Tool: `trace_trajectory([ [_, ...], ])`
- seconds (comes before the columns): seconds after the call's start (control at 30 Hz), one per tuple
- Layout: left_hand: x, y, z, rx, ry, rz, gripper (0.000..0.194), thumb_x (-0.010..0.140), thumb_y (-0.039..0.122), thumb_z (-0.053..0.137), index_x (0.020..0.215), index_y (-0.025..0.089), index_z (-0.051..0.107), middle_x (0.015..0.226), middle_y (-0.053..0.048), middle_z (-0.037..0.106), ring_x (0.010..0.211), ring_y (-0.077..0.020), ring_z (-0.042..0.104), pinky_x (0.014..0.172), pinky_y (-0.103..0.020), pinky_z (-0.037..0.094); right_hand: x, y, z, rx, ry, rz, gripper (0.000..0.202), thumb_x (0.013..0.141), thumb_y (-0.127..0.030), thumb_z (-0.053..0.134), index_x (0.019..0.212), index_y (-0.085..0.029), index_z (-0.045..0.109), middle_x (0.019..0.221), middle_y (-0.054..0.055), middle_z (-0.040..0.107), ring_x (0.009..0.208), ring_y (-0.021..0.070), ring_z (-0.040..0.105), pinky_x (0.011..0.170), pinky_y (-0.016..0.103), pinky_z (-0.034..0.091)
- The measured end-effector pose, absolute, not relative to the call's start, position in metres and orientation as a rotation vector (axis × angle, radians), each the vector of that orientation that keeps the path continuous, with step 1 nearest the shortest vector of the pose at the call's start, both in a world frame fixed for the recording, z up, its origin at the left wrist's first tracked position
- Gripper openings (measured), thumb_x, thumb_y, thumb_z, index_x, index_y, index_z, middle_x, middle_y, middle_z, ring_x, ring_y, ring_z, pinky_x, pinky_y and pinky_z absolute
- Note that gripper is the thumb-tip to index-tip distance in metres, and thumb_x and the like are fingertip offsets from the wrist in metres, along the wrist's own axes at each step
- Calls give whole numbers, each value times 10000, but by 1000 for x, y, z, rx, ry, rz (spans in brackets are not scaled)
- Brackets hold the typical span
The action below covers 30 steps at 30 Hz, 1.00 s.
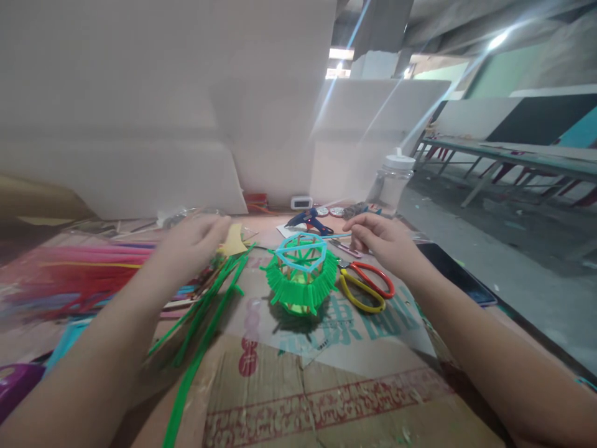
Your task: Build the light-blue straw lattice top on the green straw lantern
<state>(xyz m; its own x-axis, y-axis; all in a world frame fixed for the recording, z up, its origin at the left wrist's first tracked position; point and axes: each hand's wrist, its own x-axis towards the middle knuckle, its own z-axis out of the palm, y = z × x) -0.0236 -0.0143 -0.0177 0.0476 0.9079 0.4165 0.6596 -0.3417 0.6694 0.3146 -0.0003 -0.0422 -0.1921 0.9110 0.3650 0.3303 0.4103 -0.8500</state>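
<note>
A basket-like craft piece (301, 292) made of bright green pipe cleaners stands on the cardboard in front of me. Light blue pipe cleaner (321, 252) outlines its top, with thin brown sticks rising inside. At the far right of it, my right hand (382, 241) has its fingers pinched at the end of a light blue strip (339, 236), which looks like a pipe cleaner. Blurred by motion, my left hand (203, 239) hovers beside a pale yellow piece (234, 241), above loose green pipe cleaners (209, 320); whether it touches anything is unclear.
Red-and-yellow-handled scissors (366, 286) lie right of the craft piece. Behind it rest a blue glue gun (310, 219) and a small white digital display (301, 203). A clear bottle (394, 183) stands back right, near a dark phone (454, 274). Pink and red pipe cleaners (93, 267) lie left.
</note>
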Motion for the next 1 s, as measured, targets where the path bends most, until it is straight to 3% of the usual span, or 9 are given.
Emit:
trace_trajectory([
  [0.13, -37, -7, -12, 2197, 1917, 1128, 358, 935, 399, 518, 642, 200, 571, 617, 6, 559, 661, -187, 492, 604, -270, 268, 317, -1, -40, -1095, -1711, 757, 329, 948, -503, 537, 812, -206, 569, 474, -86, 397, 468, 114, 457, 514, 257, 384],
  [0.23, -34, -8, -18, 2185, 1744, 1166, 255, 872, 459, 623, 804, 222, 684, 739, 14, 668, 697, -197, 550, 646, -272, 344, 318, -1, -40, -1121, -1719, 758, 311, 948, -480, 536, 798, -208, 558, 518, -56, 496, 492, 118, 486, 519, 260, 380],
  [0.33, -22, -14, -26, 2251, 1642, 1224, 278, 832, 524, 681, 792, 251, 709, 783, 4, 704, 738, -216, 585, 685, -298, 385, 315, -3, -40, -1148, -1762, 732, 255, 936, -396, 546, 777, -199, 577, 620, -9, 612, 565, 127, 544, 583, 273, 428],
  [0.57, 14, -24, -26, 2570, 1378, 1116, 391, 964, 481, 485, 787, 208, 701, 904, -60, 733, 916, -247, 649, 855, -354, 439, 311, 2, -47, -1042, -1753, 693, 24, 832, -198, 559, 809, -206, 557, 719, -14, 624, 692, 144, 592, 702, 303, 467],
  [0.67, 32, -22, -16, 2681, 1339, 1056, 386, 983, 434, 472, 789, 195, 706, 938, -67, 740, 924, -239, 652, 854, -364, 448, 311, 5, -51, -1039, -1797, 553, 38, 806, -175, 572, 829, -195, 594, 806, 10, 639, 756, 157, 588, 736, 315, 459],
  [0.8, 53, -14, -4, 2748, 1238, 1039, 261, 947, 385, 578, 861, 205, 746, 971, -55, 750, 965, -236, 665, 885, -376, 455, 309, 1, -47, -1114, -1852, 515, 96, 852, -265, 611, 878, -182, 652, 800, 24, 662, 700, 156, 563, 675, 297, 427],
  [1.0, 60, -10, -14, 2768, 1266, 1057, 344, 983, 409, 521, 860, 182, 747, 959, -74, 753, 956, -244, 673, 885, -390, 476, 333, 4, -31, -1253, -2012, 161, 292, 971, -318, 452, 711, -202, 517, 633, -5, 543, 616, 148, 486, 610, 277, 324],
])
